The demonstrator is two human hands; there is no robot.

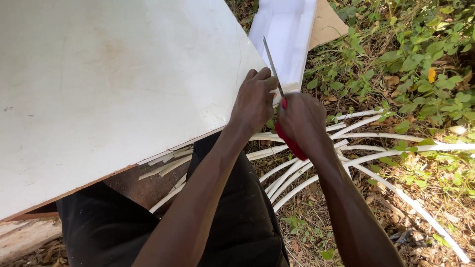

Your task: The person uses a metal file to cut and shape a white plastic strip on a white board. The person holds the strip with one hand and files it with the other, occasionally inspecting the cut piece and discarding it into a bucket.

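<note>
Both hands worked at the corner of the white bench (pixel 99 89). Risk, as judged: the blade could slip toward the left hand (pixel 253 101), because that hand sat right beside it. The left hand was clenched around a thin pale strip (pixel 292 88) at the bench edge. The right hand (pixel 303 121) was closed on the red-handled knife (pixel 289 141), blade pointing up. More strips (pixel 316 170) lay on the ground below.
</note>
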